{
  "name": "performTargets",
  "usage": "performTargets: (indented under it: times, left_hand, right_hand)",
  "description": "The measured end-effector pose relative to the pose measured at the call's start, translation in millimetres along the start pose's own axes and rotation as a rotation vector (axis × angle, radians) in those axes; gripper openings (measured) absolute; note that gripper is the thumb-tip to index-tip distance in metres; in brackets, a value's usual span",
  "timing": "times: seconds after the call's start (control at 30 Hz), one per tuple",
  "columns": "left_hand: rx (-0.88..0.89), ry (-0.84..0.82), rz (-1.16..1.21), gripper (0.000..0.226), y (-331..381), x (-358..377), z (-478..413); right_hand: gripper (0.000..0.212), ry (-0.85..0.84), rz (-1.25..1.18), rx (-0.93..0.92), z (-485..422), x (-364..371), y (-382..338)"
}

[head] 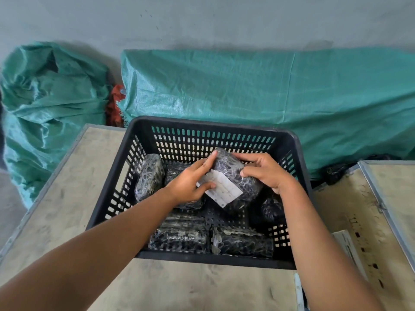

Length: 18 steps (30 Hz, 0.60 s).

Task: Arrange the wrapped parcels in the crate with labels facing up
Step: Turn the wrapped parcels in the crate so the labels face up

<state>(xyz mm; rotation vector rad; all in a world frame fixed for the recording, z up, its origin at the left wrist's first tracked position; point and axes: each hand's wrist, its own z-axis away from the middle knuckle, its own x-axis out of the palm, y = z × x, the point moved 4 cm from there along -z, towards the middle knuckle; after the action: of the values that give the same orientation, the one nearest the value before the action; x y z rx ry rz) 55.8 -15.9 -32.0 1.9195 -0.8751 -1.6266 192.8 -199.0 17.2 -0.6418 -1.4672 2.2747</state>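
- I held one wrapped parcel (pixel 233 173) above the middle of the black crate (pixel 143 129), gripped between both hands.
- My left hand (pixel 190 182) clasped its near-left side, thumb pressed on the white label (pixel 222 190), index finger stretched along the top edge.
- My right hand (pixel 267 171) curled around its far-right side.
- The label faced up; its print was too small to read.
- Other parcels lay in the crate: one (pixel 149 176) leaning at the left wall, two (pixel 179 239) (pixel 243 242) along the near wall, one dark bundle (pixel 271 209) by the right wall.
- Bare crate floor (pixel 224 217) showed under the held parcel.
- The crate sat on the counter (pixel 74 176), near its far edge, with open surface left of it and in front.
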Motion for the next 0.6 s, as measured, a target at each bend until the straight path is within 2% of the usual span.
performTargets:
  times: [0.17, 0.27, 0.37, 0.47, 0.6]
  left_hand:
    - [-0.106, 0.078, 0.015, 0.097, -8, 3, 0]
    - [-0.252, 0.071, 0.091, 0.093, -15, 6, -8]
    - [-0.362, 0.05, 0.185, 0.089, -17, 11, -21]
    - [-0.436, 0.031, 0.196, 0.088, -21, 17, -26]
    - [-0.506, -0.093, 0.153, 0.099, -36, 30, -17]
  right_hand:
    - [0.045, 0.21, -0.085, -0.063, -3, -8, 4]
    - [0.045, 0.294, 0.034, -0.088, -3, -5, 5]
    - [0.066, 0.243, 0.296, -0.002, -9, 5, 15]
    - [0.092, 0.195, 0.388, 0.062, -14, 16, 26]
    - [0.1, 0.24, 0.457, 0.133, -20, 24, 45]
